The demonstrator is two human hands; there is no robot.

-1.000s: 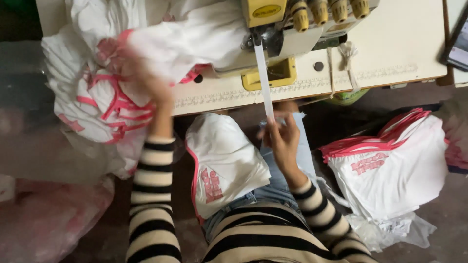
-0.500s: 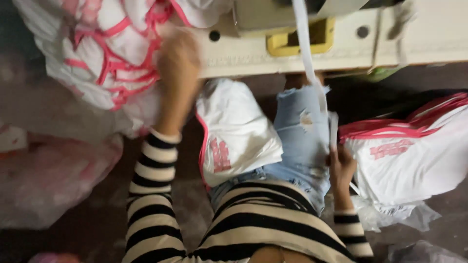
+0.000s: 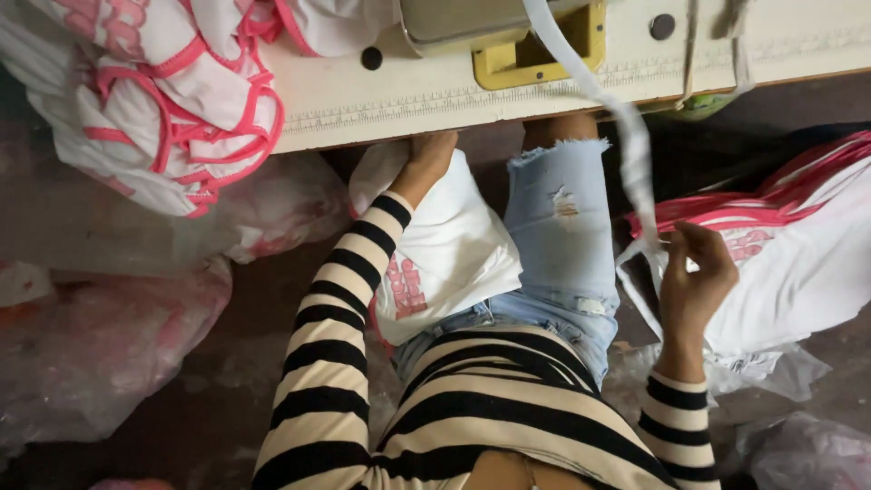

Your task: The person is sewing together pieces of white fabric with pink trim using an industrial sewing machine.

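right hand (image 3: 694, 277) pinches the white tape strip (image 3: 626, 136); left hand (image 3: 426, 159) lies open on white cloth (image 3: 454, 245) under the table edge (image 3: 435, 109).

Bright even light on the tabletop, deep shadow beneath; slight motion blur, soft edges

cream sewing table (image 3: 435, 86) under a heap of pink-trimmed white garments (image 3: 172, 82)

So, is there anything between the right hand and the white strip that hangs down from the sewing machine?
Nothing visible. The right hand already touches the white strip, with its fingers curled at the strip's lower end, beside the stack of white and pink garments.
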